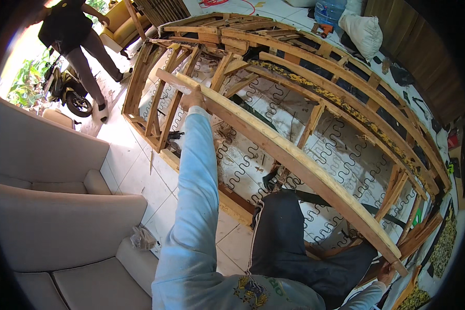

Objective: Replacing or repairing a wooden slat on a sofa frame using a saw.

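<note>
A long pale wooden plank (pixel 289 155), fresh-cut and lighter than the timber around it, lies slantwise across a bare sofa frame (pixel 346 88) that stands stripped of its padding on a white tiled floor. The plank runs from upper left to lower right, its flat face up, resting on the frame's darker rails. The left hand (pixel 192 97) grips it near the far end; the right hand (pixel 385 273) holds the near end at the lower right. The frame's slats are worn and brown, with zigzag steel springs (pixel 341 150) strung across the open seat beneath the plank.
</note>
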A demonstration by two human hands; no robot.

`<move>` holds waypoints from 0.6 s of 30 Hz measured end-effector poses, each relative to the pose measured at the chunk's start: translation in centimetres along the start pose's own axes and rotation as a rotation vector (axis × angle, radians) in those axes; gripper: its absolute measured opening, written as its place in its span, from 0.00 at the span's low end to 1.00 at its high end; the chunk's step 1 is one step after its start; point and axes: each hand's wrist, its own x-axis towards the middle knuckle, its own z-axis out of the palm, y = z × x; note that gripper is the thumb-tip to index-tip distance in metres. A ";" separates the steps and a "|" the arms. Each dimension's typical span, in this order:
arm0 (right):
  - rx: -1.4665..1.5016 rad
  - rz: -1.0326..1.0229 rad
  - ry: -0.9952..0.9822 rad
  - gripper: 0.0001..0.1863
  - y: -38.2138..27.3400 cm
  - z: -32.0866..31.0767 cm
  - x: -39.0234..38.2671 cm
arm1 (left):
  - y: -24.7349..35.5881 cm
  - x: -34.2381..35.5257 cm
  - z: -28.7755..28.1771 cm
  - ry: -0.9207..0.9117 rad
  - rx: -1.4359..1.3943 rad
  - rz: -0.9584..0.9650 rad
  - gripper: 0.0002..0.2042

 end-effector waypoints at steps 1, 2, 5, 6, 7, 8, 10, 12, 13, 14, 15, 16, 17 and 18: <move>-0.024 -0.026 0.035 0.21 -0.7 -0.7 0.0 | -0.1 0.0 0.6 -0.009 -0.007 -0.009 0.24; -0.009 0.007 0.024 0.21 1.0 0.4 0.2 | 0.7 1.1 -0.2 0.049 0.122 0.014 0.24; 0.099 0.125 0.028 0.21 1.7 2.7 -0.4 | 1.4 2.1 -1.2 0.093 0.198 0.007 0.25; 0.091 0.131 0.026 0.22 1.6 3.0 -0.5 | 1.4 2.1 -1.3 0.079 0.147 -0.015 0.25; 0.084 0.140 0.023 0.22 1.7 3.4 -0.5 | 1.6 2.2 -1.6 0.083 0.144 -0.013 0.25; 0.084 0.131 0.028 0.22 1.2 3.4 -0.8 | 1.6 1.6 -1.2 0.063 0.155 -0.034 0.24; 0.135 0.125 0.033 0.24 0.5 3.4 -1.2 | 1.5 0.3 -0.7 0.040 0.165 -0.056 0.23; 0.149 0.118 0.062 0.23 0.4 3.6 -1.2 | 1.4 -0.8 -0.6 0.010 -0.068 -0.073 0.23; 0.163 0.112 0.090 0.23 0.2 3.7 -1.2 | 1.6 -1.2 -0.5 0.009 -0.069 -0.075 0.23; 0.165 0.115 0.084 0.23 0.4 3.9 -1.0 | 2.0 -0.8 -0.9 0.019 -0.043 -0.089 0.22; 0.158 0.106 0.070 0.24 0.6 4.1 -1.0 | 2.3 -0.5 -1.1 0.027 -0.019 -0.105 0.22; 0.151 0.096 0.056 0.25 0.6 4.3 -0.9 | 2.5 -0.3 -1.3 0.030 -0.024 -0.104 0.22; 0.150 0.096 0.055 0.25 0.7 4.6 -1.1 | 2.4 -0.1 -1.4 0.028 0.022 -0.082 0.21; 0.072 0.068 0.119 0.26 1.3 5.7 -1.7 | 2.3 0.2 -1.8 0.033 0.070 -0.055 0.21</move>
